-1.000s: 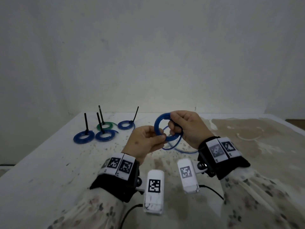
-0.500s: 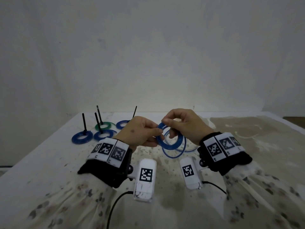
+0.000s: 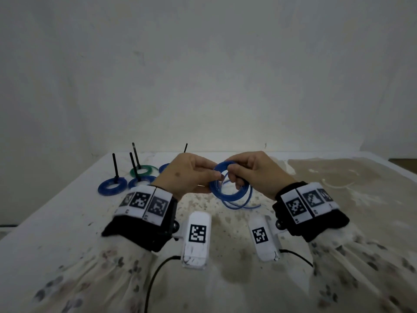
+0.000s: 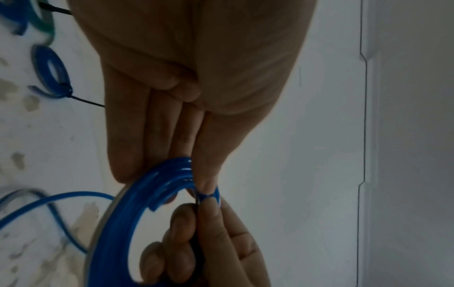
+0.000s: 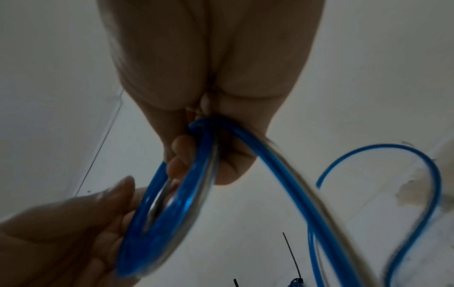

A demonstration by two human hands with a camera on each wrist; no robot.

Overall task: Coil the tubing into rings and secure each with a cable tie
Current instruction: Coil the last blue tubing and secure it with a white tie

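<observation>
Both hands up over the table point(image 3: 56, 222) middle: left hand point(image 3: 187, 175) and right hand point(image 3: 255, 172) each pinch the blue tubing coil point(image 3: 228, 188) with curled fingers, loose tail drooping to the surface, finished rings point(image 3: 112, 187) at far-left corner.

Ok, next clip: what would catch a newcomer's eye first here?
The blue tubing coil held up mid-frame, pinched between the left hand and the right hand, with a loose tail drooping onto the stained table. Behind the left hand, a cluster of finished rings, one of them green, lie flat with black cable ties sticking up.
</observation>
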